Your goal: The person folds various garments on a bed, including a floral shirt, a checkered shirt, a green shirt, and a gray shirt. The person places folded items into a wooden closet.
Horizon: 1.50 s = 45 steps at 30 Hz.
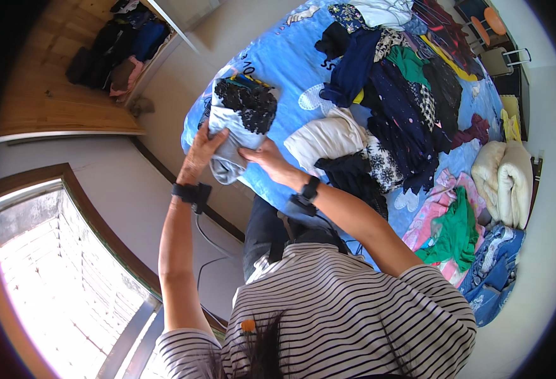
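My left hand (207, 148) grips the left side of a folded light grey garment (233, 142) at the near left corner of the bed. On the opposite side, my right hand (271, 161) holds the same garment's lower right edge. Black lace-like fabric (252, 104) covers the upper part of this bundle, with a bit of blue and yellow cloth showing at its far end. Whether the bundle is one garment or several stacked is hard to tell. A folded cream garment (325, 137) lies to the right of my right hand, beside a black lacy cloth (354, 177).
A blue patterned blanket (287, 61) covers the bed. Dark navy clothes (401, 113) are heaped across its middle. Green cloth (460, 232), denim (491, 275) and a rolled cream quilt (505, 182) lie at the right. A wooden wardrobe (36, 94) holding dark clothes stands at left, above a window (69, 275).
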### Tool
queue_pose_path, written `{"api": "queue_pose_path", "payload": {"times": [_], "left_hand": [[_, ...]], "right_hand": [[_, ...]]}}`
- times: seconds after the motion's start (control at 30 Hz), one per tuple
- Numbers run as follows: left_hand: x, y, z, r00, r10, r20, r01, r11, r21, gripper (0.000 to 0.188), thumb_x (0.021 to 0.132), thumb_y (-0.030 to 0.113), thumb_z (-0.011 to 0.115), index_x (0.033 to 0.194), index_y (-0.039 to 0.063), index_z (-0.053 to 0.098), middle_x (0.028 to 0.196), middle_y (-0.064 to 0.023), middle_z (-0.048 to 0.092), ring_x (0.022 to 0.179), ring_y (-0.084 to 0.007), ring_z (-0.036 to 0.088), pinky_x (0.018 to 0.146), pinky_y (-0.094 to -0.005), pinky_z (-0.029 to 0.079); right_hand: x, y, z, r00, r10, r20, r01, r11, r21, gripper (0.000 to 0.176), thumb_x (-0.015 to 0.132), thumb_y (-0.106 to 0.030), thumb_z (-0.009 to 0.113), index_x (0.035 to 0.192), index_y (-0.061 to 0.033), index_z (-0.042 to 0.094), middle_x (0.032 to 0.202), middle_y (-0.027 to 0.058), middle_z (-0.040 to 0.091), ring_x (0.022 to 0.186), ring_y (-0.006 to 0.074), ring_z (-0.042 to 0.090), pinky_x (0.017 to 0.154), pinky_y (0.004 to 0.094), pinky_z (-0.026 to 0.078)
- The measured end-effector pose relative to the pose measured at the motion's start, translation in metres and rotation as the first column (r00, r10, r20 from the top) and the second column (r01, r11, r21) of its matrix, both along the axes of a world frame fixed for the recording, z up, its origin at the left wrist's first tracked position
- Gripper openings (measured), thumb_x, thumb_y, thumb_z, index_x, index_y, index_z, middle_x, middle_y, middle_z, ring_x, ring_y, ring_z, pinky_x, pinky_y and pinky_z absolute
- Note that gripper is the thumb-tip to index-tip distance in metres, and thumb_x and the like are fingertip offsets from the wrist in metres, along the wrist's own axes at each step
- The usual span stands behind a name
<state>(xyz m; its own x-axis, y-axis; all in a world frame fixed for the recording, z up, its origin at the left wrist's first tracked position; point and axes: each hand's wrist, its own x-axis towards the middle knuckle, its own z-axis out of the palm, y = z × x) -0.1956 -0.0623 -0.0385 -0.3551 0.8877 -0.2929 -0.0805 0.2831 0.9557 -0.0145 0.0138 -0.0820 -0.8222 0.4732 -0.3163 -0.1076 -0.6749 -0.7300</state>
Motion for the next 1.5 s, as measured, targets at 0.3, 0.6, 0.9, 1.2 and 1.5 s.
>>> {"api": "queue_pose_path", "payload": {"times": [0.3, 0.6, 0.9, 1.2, 1.5], "left_hand": [[-0.045, 0.041, -0.113, 0.310, -0.329, -0.892, 0.001, 0.938, -0.345, 0.070, 0.084, 0.019, 0.065, 0.144, 0.008, 0.033, 0.149, -0.0112, 0.034, 0.138, -0.0310, 0.031, 0.111, -0.0460, 0.026], [-0.001, 0.087, -0.130, 0.302, -0.339, -0.891, 0.143, 0.940, -0.310, 0.064, 0.091, 0.039, 0.051, 0.146, 0.012, 0.033, 0.154, -0.0149, 0.023, 0.144, -0.0343, 0.016, 0.112, -0.0583, 0.003], [-0.027, 0.088, -0.166, 0.179, -0.370, -0.912, 0.415, 0.868, -0.271, 0.061, 0.096, 0.049, 0.035, 0.144, 0.012, 0.035, 0.153, -0.0146, 0.025, 0.143, -0.0342, 0.017, 0.111, -0.0632, 0.003], [-0.025, 0.085, -0.224, 0.168, -0.435, -0.885, 0.378, 0.857, -0.350, 0.061, 0.088, 0.044, 0.052, 0.141, 0.015, 0.039, 0.152, -0.0095, 0.028, 0.142, -0.0312, 0.019, 0.111, -0.0640, 0.006], [-0.023, 0.087, -0.225, 0.201, -0.432, -0.879, 0.369, 0.865, -0.341, 0.060, 0.089, 0.042, 0.051, 0.140, 0.015, 0.038, 0.150, -0.0097, 0.030, 0.142, -0.0313, 0.021, 0.110, -0.0645, 0.008]], "right_hand": [[-0.085, -0.002, -0.156, 0.842, -0.043, 0.538, 0.115, 0.988, -0.101, 0.032, 0.081, -0.004, 0.065, 0.112, -0.0010, 0.057, 0.099, 0.0076, 0.064, 0.078, 0.0152, 0.064, 0.062, 0.0313, 0.055], [-0.062, 0.029, -0.150, 0.943, 0.054, 0.329, -0.055, 0.998, -0.008, 0.045, 0.075, -0.005, 0.073, 0.116, -0.0028, 0.054, 0.102, 0.0073, 0.063, 0.096, 0.0175, 0.060, 0.079, 0.0300, 0.051], [-0.073, 0.020, -0.169, 0.941, 0.100, 0.323, -0.019, 0.969, -0.245, 0.013, 0.090, -0.010, 0.060, 0.098, -0.0071, 0.051, 0.084, 0.0028, 0.057, 0.076, 0.0099, 0.055, 0.063, 0.0257, 0.049], [0.086, 0.183, -0.166, 0.704, -0.421, 0.572, -0.049, 0.775, 0.630, 0.016, 0.089, -0.017, 0.059, 0.100, -0.0057, 0.060, 0.087, 0.0078, 0.064, 0.081, 0.0180, 0.061, 0.070, 0.0304, 0.049], [0.111, 0.371, -0.124, 0.582, -0.648, 0.491, -0.177, 0.488, 0.855, 0.028, 0.080, -0.014, 0.068, 0.103, -0.0057, 0.055, 0.098, 0.0155, 0.055, 0.090, 0.0309, 0.060, 0.077, 0.0372, 0.049]]}}
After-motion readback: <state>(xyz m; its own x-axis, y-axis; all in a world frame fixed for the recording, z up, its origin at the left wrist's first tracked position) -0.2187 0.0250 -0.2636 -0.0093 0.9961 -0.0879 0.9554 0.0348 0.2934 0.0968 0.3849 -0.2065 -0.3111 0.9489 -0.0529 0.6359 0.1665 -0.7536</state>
